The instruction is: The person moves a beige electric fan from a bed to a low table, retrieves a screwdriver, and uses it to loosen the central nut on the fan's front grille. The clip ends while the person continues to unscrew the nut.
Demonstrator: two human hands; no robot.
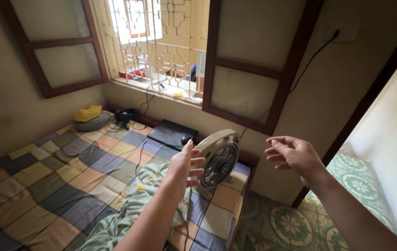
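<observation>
A small beige box fan (219,158) with a dark grille stands upright at the corner of a bed with a checked cover (68,176). My left hand (184,166) is held out with fingers apart just left of the fan, close to its casing, holding nothing. My right hand (293,155) hovers open in the air to the right of the fan, a little apart from it, palm turned toward the fan. A crumpled pale green blanket (133,204) lies on the bed under my left forearm.
A closed black laptop (173,132) with a mouse, black headphones (125,116) and a yellow cloth on a grey cushion (89,118) lie by the wall. Cables run to the window sill (161,90) and a wall socket (342,33). Open wooden shutters flank the barred window. Green patterned floor tiles (296,223) are at right.
</observation>
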